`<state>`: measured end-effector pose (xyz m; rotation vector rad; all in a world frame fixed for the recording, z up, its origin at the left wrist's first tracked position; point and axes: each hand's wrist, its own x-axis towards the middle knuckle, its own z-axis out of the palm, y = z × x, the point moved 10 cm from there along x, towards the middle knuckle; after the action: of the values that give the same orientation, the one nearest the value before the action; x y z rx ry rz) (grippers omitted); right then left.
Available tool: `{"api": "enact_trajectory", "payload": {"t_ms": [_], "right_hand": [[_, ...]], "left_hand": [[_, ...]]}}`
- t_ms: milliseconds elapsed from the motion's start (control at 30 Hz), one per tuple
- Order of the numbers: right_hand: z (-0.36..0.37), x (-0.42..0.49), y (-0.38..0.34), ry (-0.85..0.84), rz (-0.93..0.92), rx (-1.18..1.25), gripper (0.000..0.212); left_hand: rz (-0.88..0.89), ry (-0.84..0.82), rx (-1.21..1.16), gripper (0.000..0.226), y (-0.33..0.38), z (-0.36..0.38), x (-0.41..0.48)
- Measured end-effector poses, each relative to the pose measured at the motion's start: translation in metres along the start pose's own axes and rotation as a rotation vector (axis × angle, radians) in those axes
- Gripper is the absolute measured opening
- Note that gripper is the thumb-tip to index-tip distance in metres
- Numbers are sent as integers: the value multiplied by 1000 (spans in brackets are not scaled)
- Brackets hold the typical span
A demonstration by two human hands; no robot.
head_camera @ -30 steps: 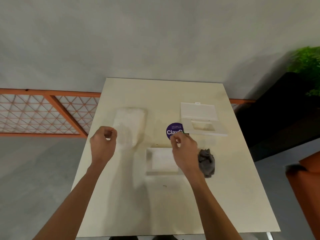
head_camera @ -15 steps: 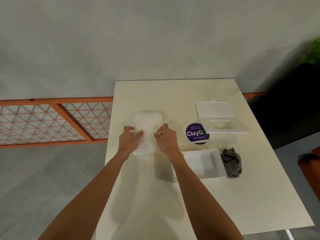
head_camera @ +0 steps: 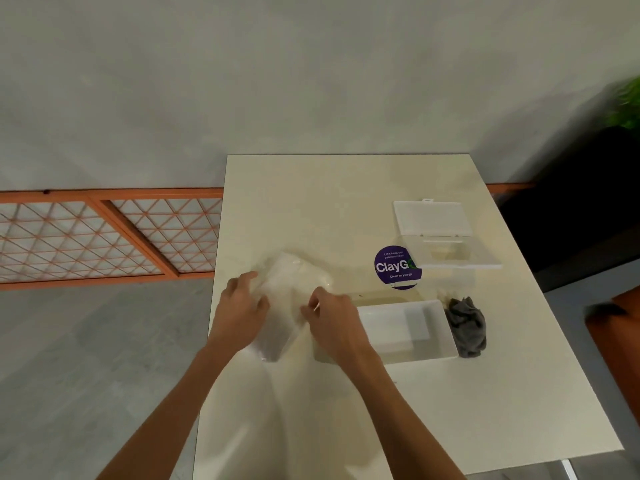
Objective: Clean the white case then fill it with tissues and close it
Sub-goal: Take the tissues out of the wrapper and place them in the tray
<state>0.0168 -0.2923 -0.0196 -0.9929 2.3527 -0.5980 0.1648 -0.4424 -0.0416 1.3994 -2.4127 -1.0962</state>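
Note:
A clear plastic pack of white tissues point(head_camera: 284, 299) is tilted up off the cream table point(head_camera: 329, 209) near its left edge. My left hand point(head_camera: 239, 310) grips the pack's left side and my right hand point(head_camera: 332, 323) pinches its right edge. Just right of my right hand lies the open white case base point(head_camera: 405, 330), a shallow tray. The case's white lid point(head_camera: 446, 237), with its flap raised, rests further back on the right.
A crumpled grey cloth point(head_camera: 467, 327) lies right of the base. A round purple sticker point(head_camera: 394, 268) is on the table between base and lid. An orange lattice railing point(head_camera: 104, 233) runs left of the table; a dark planter point(head_camera: 588, 202) stands right.
Both hands moved left from the case base to the tissue pack, took hold of it and lifted its near end. My view shifted left.

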Motion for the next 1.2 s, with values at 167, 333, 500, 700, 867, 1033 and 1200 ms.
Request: {"api": "enact_trajectory", "payload": {"t_ms": [167,333,500,700,867,1033,1200], "right_hand": [[-27,28,-26,152,-160,-19,16],[-5,47,-37,160,-256,-182,34],[2,51,-40,237,-300,-317,27],[1,45,-54,315,-352,-526,8],[3,49,-58,292,-333,-589,15],[-13,67,-44,233,-205,-540,12],[-46,92,1,205,-29,-318,20]], "left_hand": [[247,157,33,44,45,13,-12],[298,172,196,51,40,40,-16],[315,169,232,56,36,41,-17],[367,187,250,52,36,41,-19],[369,193,251,54,33,42,-17],[393,182,246,53,30,39,-20],[452,109,219,57,23,35,-18]]}}
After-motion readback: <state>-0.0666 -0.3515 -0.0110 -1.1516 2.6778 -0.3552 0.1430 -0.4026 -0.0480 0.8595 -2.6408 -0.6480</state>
